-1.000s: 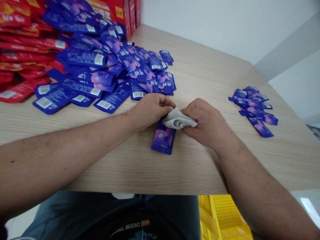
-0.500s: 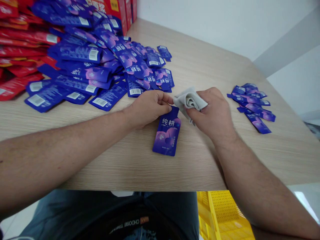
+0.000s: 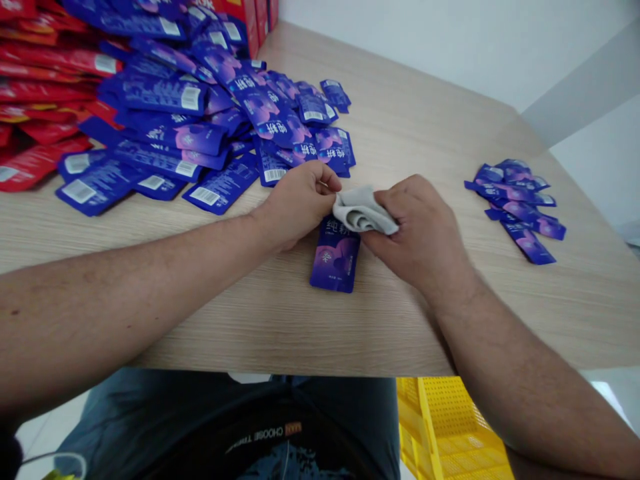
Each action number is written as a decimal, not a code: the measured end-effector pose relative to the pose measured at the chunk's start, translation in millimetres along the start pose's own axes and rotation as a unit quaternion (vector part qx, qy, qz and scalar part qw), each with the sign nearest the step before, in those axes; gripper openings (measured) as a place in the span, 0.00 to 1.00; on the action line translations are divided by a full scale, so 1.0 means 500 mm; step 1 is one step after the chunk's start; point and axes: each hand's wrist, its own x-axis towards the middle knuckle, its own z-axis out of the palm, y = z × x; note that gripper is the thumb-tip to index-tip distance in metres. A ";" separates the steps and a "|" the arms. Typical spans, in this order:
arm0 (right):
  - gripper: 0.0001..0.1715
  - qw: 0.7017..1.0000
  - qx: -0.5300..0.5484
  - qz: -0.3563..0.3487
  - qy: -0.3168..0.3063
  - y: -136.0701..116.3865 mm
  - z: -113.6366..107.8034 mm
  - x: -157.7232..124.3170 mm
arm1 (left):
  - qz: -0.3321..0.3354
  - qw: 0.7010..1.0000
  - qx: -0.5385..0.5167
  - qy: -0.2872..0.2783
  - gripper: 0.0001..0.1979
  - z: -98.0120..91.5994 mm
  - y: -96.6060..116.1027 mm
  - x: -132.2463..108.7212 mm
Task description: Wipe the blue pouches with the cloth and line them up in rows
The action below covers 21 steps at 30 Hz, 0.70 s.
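Note:
A purple sachet point(image 3: 336, 257) lies flat on the wooden table point(image 3: 430, 133) in front of me. My left hand point(image 3: 295, 203) pinches its top edge, fingers closed. My right hand point(image 3: 417, 230) is closed on a folded grey cloth point(image 3: 361, 211), which rests on the upper part of the sachet and covers some of its print.
A big heap of purple sachets point(image 3: 210, 113) and red sachets point(image 3: 40, 87) fills the table's far left, with red boxes point(image 3: 250, 17) behind. A small pile of purple sachets point(image 3: 517, 203) lies at the right. A yellow crate point(image 3: 445, 427) stands below the table edge.
My right hand moved the cloth off the sachet's top half a second ago, then brought it back down onto the sachet's upper part. My left hand kept its pinch.

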 end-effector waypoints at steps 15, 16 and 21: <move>0.13 0.963 0.162 -0.131 -0.170 -0.032 0.021 -0.016 | 0.033 0.994 0.094 0.050 0.11 -0.007 0.010 -0.003; 0.14 0.947 0.184 -0.156 -0.213 -0.039 0.022 -0.019 | 0.035 0.993 0.102 0.057 0.11 -0.008 0.010 -0.003; 0.17 0.941 0.223 -0.129 -0.221 -0.030 0.020 -0.019 | 0.027 0.996 0.070 0.053 0.11 -0.007 0.010 -0.004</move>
